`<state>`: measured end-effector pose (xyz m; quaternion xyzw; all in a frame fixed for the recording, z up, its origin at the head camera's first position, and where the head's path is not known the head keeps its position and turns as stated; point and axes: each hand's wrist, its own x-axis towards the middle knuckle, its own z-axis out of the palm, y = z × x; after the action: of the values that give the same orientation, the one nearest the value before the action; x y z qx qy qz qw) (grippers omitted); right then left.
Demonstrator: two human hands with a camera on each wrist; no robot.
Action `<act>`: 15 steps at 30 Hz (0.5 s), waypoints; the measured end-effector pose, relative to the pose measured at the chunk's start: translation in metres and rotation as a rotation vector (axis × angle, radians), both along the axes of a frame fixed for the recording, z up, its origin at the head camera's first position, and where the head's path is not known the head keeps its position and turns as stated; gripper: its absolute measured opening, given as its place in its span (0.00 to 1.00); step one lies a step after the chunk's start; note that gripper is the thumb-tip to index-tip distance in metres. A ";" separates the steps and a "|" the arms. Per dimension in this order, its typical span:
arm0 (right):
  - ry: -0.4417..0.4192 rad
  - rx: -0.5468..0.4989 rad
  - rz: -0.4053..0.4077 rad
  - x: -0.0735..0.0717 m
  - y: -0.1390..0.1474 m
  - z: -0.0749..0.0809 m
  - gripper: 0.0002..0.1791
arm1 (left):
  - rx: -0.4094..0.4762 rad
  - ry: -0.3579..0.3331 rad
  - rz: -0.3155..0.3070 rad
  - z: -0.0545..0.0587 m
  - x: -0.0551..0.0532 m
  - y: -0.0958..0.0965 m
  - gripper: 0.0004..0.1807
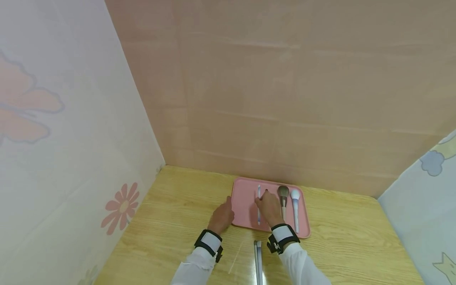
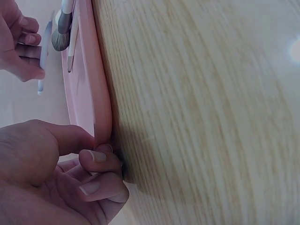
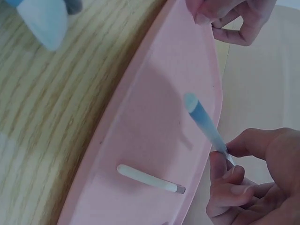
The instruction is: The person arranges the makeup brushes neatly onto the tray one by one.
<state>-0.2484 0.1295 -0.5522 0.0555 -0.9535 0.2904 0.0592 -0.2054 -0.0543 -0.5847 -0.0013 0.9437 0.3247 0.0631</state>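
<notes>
My right hand [image 1: 269,208] pinches a slim white makeup brush with a blue end [image 3: 206,125], held just over the pink tray [image 1: 244,204]. The pinch is between thumb and fingertips, with the blue end sticking out in the right wrist view. At the tray's left side, my left hand [image 1: 222,215] grips the rim between thumb and curled fingers. A second slim brush with a white handle [image 3: 147,178] lies on the tray, mostly covered by the right hand in the head view. To its right rest a large dark fluffy brush [image 1: 283,194] and a white-headed brush [image 1: 295,204].
Two slim brushes [image 1: 258,261] lie side by side on the wooden table [image 1: 185,198], in front of the tray and between the forearms. A brown backdrop [image 1: 249,99] rises behind the tray, and patterned white panels [image 1: 89,118] stand at both sides.
</notes>
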 end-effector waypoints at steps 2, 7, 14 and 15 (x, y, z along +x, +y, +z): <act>-0.004 0.001 -0.011 -0.002 0.000 -0.001 0.27 | 0.002 0.002 0.000 -0.001 0.000 0.000 0.28; -0.004 0.015 -0.032 -0.006 -0.001 -0.004 0.25 | 0.003 -0.001 0.001 -0.001 -0.001 0.000 0.25; -0.014 0.041 -0.067 -0.010 -0.001 -0.011 0.22 | 0.005 -0.003 -0.002 0.002 0.000 0.000 0.24; -0.016 0.043 -0.073 -0.010 -0.002 -0.012 0.22 | 0.009 -0.001 -0.004 0.002 0.000 0.000 0.23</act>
<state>-0.2586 0.1279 -0.5643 0.0195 -0.9613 0.2679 0.0608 -0.2051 -0.0541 -0.5823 0.0005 0.9422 0.3289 0.0643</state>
